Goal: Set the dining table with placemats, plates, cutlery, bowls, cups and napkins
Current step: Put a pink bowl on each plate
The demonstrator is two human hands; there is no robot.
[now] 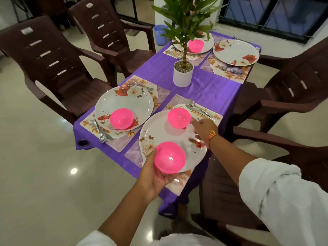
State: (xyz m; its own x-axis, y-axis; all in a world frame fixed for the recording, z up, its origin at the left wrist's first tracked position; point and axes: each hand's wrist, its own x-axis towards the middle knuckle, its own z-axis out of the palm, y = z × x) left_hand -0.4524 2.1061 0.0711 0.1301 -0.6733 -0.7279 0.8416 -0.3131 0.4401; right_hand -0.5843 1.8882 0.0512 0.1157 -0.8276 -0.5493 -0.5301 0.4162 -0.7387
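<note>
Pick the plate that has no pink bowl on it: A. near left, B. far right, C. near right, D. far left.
B: the far right plate shows only its flower print, while the left hand holds a pink bowl not yet set down.

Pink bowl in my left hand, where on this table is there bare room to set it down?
The far right plate is bare, with no bowl. Bare purple cloth lies between the plant pot and the near right placemat. Crowded: the near right plate bears a bowl, with your right hand over it; the near left plate has one too.
</note>
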